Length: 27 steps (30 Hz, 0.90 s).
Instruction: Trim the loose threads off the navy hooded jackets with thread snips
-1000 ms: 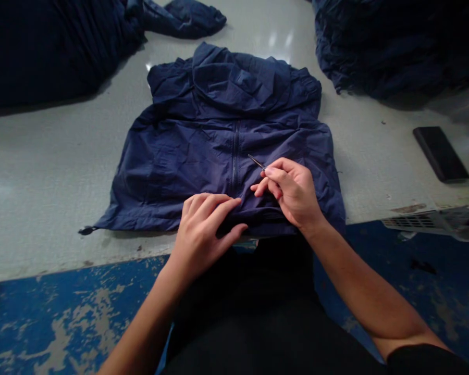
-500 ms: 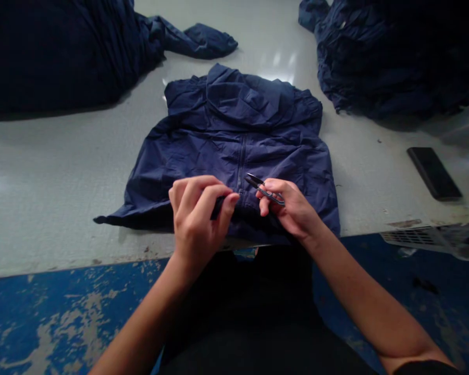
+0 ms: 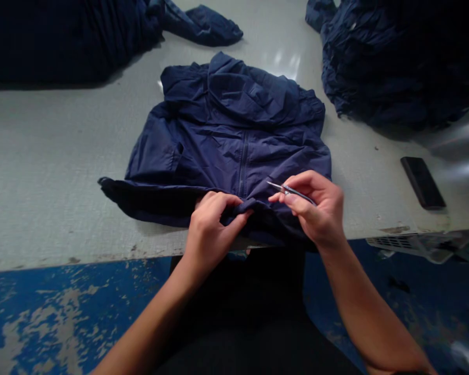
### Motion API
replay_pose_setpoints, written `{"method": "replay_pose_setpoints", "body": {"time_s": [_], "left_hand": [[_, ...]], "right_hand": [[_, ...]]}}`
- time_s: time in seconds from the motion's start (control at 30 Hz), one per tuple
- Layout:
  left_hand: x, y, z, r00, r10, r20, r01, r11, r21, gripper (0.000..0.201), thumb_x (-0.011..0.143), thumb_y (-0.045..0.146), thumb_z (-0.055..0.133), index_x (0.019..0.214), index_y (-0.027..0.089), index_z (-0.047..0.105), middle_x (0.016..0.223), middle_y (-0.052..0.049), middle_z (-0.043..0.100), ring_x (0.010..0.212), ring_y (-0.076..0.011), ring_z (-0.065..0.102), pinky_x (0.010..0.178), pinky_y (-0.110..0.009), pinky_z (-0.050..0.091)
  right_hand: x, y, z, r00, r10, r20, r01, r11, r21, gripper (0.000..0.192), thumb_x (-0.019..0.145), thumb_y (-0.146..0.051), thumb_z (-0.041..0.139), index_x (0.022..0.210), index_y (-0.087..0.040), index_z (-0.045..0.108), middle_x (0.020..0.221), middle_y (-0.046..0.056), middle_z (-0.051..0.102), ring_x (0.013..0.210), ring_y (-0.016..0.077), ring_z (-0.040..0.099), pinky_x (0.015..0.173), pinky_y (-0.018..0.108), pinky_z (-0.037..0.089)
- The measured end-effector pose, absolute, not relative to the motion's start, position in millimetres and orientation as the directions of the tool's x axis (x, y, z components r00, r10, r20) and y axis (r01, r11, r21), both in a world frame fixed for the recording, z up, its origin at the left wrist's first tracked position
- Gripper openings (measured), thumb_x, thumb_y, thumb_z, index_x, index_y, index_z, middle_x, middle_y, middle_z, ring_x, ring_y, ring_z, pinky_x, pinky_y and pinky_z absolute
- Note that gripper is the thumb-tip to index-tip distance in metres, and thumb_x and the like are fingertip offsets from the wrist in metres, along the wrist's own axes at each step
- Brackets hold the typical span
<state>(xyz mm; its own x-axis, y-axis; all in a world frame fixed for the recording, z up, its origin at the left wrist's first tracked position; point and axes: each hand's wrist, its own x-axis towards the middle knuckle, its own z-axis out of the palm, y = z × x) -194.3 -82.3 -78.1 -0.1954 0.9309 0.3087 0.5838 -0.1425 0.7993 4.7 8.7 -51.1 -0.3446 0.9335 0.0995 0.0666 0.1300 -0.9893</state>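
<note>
The navy jacket (image 3: 230,140) lies flat on the grey table (image 3: 54,172), front side up, with the hood away from me and the zipper (image 3: 242,164) running down the middle toward my body. Its lower hem is at the table edge, just in front of me.

My left hand (image 3: 213,229) has a narrow grip: thumb and fingers pinch a fold of the hem cloth near the bottom of the zipper and lift it a little. My right hand (image 3: 316,208) is closed on small thread snips (image 3: 287,189); the thin metal blades point left, toward the pinched fold, but they are not touching it.

The cloth looks very thin, light and soft, and I think also a little slippery, so it slides and wrinkles easily. I judge it is better to hold it at the hem or beside the zipper, where the layers are thicker.

Dark piles of garments (image 3: 394,57) lie on both far sides, and a black phone (image 3: 422,182) lies on the right.
</note>
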Motion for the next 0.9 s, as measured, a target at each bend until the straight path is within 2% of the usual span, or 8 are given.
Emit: {"method": "replay_pose_setpoints", "body": {"time_s": [0.07,0.13,0.23,0.33,0.6,0.9], "left_hand": [[-195.9,-82.4,-77.9,-0.173,0.936,0.307,0.572,-0.159,0.804,0.009,0.098,0.025,0.074,0.093,0.021,0.069,0.089,-0.003,0.073,0.088,-0.0207,0.064,0.081,-0.036,0.049],[-196.8,-81.7,-77.9,-0.151,0.938,0.313,0.573,-0.175,0.801,0.008,0.097,0.024,0.075,0.092,0.02,0.069,0.087,-0.002,0.072,0.086,-0.0204,0.063,0.08,-0.035,0.048],[-197.4,-80.1,-78.3,-0.129,0.941,0.313,0.584,-0.183,0.791,0.006,0.095,0.019,0.074,0.091,0.019,0.069,0.086,-0.002,0.072,0.086,-0.0208,0.064,0.079,-0.036,0.047],[-197.6,-79.9,-79.4,-0.122,0.945,0.304,0.589,-0.177,0.789,0.005,0.094,0.018,0.073,0.091,0.019,0.069,0.086,-0.003,0.072,0.087,-0.0216,0.064,0.079,-0.036,0.046],[-198.8,-80.9,-81.9,-0.104,0.95,0.293,0.6,-0.175,0.781,0.005,0.095,0.021,0.073,0.092,0.02,0.068,0.089,-0.003,0.072,0.09,-0.0228,0.065,0.081,-0.037,0.046],[-197.6,-81.3,-82.1,-0.102,0.952,0.289,0.61,-0.17,0.774,0.005,0.094,0.019,0.072,0.093,0.02,0.068,0.09,-0.002,0.074,0.09,-0.0231,0.065,0.08,-0.038,0.043]], "right_hand": [[14.9,6.0,-42.3,-0.434,0.892,0.131,0.203,0.238,-0.95,0.014,0.085,-0.029,0.083,0.093,-0.024,0.072,0.085,0.001,0.076,0.07,0.0196,0.073,0.06,0.03,0.054],[19.9,3.2,-35.8,-0.551,0.819,0.161,0.301,0.374,-0.877,0.014,0.086,-0.027,0.082,0.095,-0.024,0.072,0.084,0.0,0.075,0.065,0.0165,0.069,0.057,0.028,0.051],[19.3,1.1,-32.3,-0.673,0.702,0.233,0.337,0.571,-0.748,0.014,0.086,-0.021,0.08,0.096,-0.023,0.071,0.081,-0.002,0.072,0.061,0.0131,0.065,0.055,0.025,0.048],[16.7,2.3,-32.3,-0.724,0.632,0.274,0.338,0.673,-0.658,0.014,0.086,-0.019,0.078,0.097,-0.023,0.069,0.082,-0.001,0.073,0.064,0.0139,0.067,0.057,0.025,0.05],[20.6,7.3,-24.4,-0.753,0.566,0.335,0.338,0.771,-0.54,0.021,0.086,-0.017,0.076,0.102,-0.029,0.071,0.084,0.0,0.078,0.069,0.019,0.073,0.063,0.03,0.057],[18.0,10.5,-21.0,-0.782,0.543,0.306,0.321,0.771,-0.55,0.019,0.087,-0.018,0.075,0.102,-0.028,0.071,0.083,0.0,0.078,0.066,0.0177,0.073,0.058,0.028,0.055]]}}
